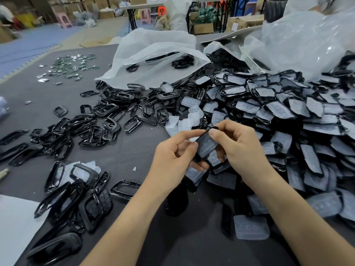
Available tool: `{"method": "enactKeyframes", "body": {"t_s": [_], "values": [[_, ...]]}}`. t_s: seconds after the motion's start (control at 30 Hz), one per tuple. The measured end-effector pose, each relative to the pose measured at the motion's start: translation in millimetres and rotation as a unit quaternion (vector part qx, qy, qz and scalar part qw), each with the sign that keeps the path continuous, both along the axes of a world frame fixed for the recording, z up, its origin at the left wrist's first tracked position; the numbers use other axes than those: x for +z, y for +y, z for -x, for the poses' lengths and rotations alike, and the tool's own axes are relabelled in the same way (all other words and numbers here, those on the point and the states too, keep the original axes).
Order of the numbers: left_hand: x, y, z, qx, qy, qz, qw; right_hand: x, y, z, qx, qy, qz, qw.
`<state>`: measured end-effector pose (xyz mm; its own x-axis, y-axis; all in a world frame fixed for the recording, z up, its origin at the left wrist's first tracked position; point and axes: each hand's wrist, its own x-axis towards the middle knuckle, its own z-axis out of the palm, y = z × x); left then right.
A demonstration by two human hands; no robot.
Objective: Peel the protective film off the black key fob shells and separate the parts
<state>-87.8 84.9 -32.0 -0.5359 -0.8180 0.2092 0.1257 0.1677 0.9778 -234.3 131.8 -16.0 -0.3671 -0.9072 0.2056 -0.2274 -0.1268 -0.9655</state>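
Both hands hold one black key fob shell [206,145] above the dark table, its face covered by cloudy film. My left hand [176,158] grips its left and lower side, forefinger stretched to the top edge. My right hand [238,148] pinches the shell's top right corner between thumb and forefinger. A big heap of film-covered shells [288,116] spreads to the right. Bare black frames [107,116] lie scattered to the left. Loose translucent film pieces [184,120] sit just beyond my hands.
A grey mat [134,150] covers the table. White plastic bags [153,54] lie at the back with more parts spilling out. Small metal pieces [71,66] sit far left. More frames and button pads [82,194] pile near the left front. A white sheet [15,223] lies at the left edge.
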Motion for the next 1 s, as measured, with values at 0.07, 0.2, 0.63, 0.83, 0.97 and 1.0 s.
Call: {"method": "enactKeyframes", "body": {"t_s": [0.07, 0.2, 0.63, 0.83, 0.97, 1.0], "values": [[0, -1, 0, -0.004, 0.002, -0.005, 1.000, 1, 1, 1, 0.011, -0.003, -0.010, 1.000], [0, -1, -1, -0.001, -0.009, 0.012, 1.000, 3, 2, 1, 0.022, -0.028, -0.030, 0.999], [0, 3, 3, 0.014, -0.069, 0.225, 0.972, 8, 1, 9, -0.024, -0.169, -0.070, 0.983], [3, 3, 5, 0.034, 0.000, 0.075, 0.997, 12, 3, 10, 0.034, -0.213, -0.054, 0.975], [3, -5, 4, 0.032, 0.126, -0.123, 0.984, 12, 3, 11, 0.063, -0.155, -0.041, 0.985], [3, -5, 4, 0.015, 0.146, -0.162, 0.976, 13, 3, 11, 0.061, -0.146, -0.040, 0.987]]}}
